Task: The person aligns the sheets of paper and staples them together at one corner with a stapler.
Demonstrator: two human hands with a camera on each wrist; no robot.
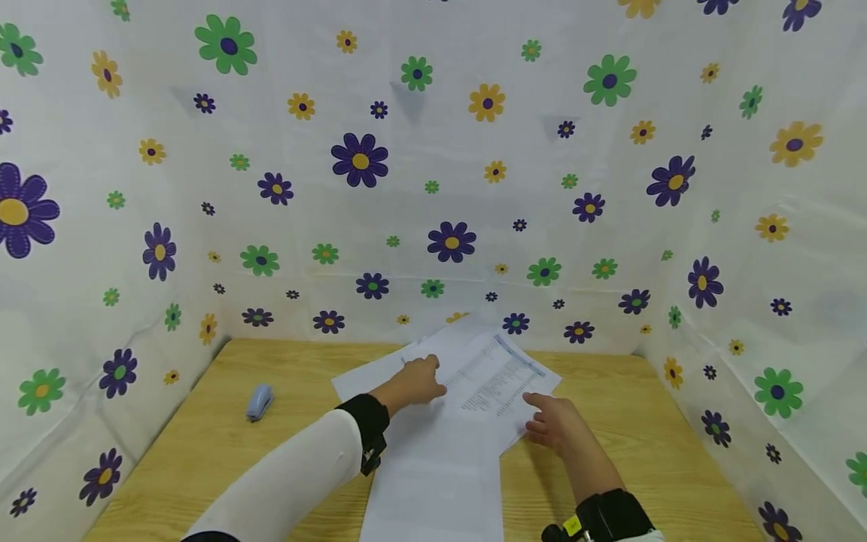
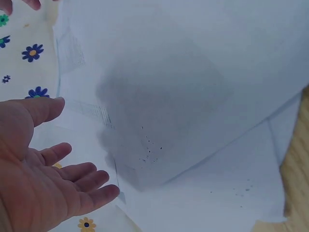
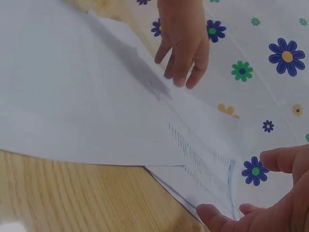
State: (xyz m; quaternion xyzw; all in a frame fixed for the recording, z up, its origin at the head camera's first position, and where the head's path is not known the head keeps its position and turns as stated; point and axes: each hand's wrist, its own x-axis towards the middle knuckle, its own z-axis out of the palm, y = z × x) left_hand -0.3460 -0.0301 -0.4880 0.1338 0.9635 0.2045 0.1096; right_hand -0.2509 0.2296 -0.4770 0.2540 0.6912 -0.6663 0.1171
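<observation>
Several overlapping paper sheets lie fanned out on the wooden table. A printed sheet [image 1: 497, 380] with rows of text and a blue header band angles to the right, and a blank white sheet [image 1: 433, 489] extends toward the person. My left hand [image 1: 415, 382] hovers over the upper left of the papers, its fingers spread and loosely bent in the left wrist view. At the right edge of the printed sheet is my right hand [image 1: 555, 423]. In the right wrist view its thumb and fingers stand apart, a fingertip right at the sheet's edge.
A small light-blue stapler [image 1: 260, 402] sits on the left of the wooden table [image 1: 203, 467]. White flower-patterned cloth [image 1: 433, 150] hangs behind the table and along both sides. Both wrists wear black straps [image 1: 369, 429].
</observation>
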